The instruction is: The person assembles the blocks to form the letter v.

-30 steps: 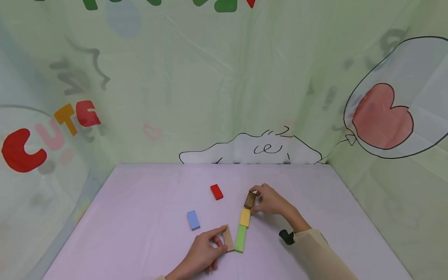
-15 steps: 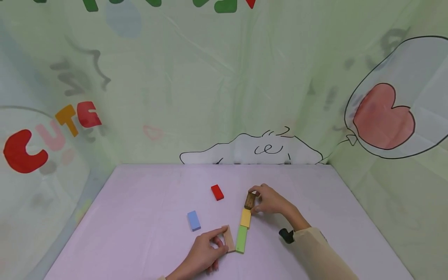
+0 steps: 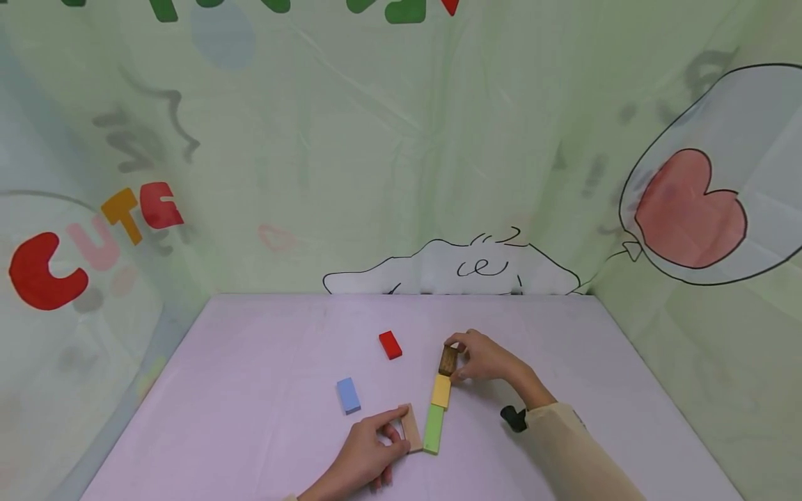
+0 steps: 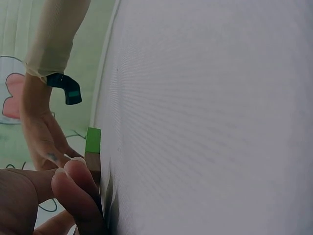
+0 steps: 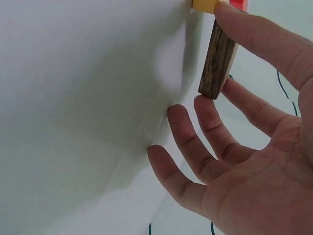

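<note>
A row of blocks runs away from me: a green block nearest, a yellow block beyond it, then a dark brown wooden block at the far end. My right hand holds the dark brown block between thumb and fingers; in the right wrist view this block spans from the thumb to a fingertip. A light wooden block lies left of the green one, its near end close to it. My left hand pinches that light block by its ends.
A blue block lies left of the row and a red block farther back. Both rest on the pale table. A printed cloth hangs behind it. A black device is at my right cuff.
Both hands keep their hold on the same blocks. The whole scene shifts slightly to the right in view; nothing else visibly moves.
</note>
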A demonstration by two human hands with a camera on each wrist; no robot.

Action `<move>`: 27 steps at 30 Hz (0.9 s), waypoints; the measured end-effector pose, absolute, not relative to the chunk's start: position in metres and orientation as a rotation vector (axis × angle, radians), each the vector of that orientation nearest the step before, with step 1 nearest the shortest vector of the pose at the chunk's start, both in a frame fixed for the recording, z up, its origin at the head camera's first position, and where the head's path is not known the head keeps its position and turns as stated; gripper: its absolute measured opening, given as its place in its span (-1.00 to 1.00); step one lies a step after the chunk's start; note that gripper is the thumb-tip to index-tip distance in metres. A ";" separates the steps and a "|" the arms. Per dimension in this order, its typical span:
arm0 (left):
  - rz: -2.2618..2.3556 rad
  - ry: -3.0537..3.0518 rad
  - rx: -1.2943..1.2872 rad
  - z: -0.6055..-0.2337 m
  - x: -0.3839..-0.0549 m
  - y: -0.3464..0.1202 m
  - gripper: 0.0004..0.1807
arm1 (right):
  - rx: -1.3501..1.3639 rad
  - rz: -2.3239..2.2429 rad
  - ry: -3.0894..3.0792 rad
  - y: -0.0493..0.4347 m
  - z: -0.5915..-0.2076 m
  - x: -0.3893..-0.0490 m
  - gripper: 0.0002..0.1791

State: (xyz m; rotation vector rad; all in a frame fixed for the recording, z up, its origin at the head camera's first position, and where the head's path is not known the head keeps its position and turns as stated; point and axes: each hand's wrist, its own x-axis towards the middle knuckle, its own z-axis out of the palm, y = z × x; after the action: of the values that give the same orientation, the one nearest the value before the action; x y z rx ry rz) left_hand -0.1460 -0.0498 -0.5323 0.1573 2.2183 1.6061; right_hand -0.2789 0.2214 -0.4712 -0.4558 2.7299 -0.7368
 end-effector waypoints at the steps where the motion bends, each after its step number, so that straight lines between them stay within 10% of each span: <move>1: 1.606 2.219 0.160 -0.532 -0.146 -0.050 -0.37 | -0.466 -0.736 2.726 0.222 -0.471 -0.279 -0.25; 27: 1.620 2.216 0.166 -0.533 -0.146 -0.050 -0.37 | -0.525 -0.719 2.636 0.226 -0.472 -0.290 -0.28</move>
State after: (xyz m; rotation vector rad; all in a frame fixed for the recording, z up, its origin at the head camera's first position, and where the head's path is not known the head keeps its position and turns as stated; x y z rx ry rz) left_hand -0.1461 -0.0498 -0.5332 0.1659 2.2163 1.6201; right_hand -0.2896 0.2257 -0.4717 -0.5255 2.6358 -0.7195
